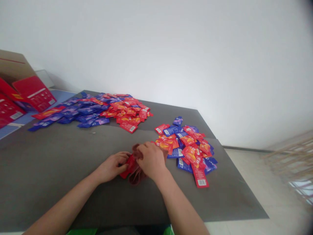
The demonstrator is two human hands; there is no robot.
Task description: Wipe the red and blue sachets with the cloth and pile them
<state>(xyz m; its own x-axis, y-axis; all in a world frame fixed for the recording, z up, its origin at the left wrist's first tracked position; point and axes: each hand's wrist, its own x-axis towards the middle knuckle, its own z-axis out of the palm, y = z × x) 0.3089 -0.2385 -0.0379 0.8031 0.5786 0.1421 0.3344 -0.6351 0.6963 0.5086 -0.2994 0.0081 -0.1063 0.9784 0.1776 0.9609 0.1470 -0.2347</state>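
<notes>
Toward the flat grey bench (61,150)'s front edge, my left hand (112,167) pinches a flat red sachet (130,165); my right hand (152,159) grips a brownish-red looped band (134,178).

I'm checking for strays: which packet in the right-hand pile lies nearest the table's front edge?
The red packet jutting out at the near end of the right-hand pile, barcode up; the others there lie farther back.
</notes>
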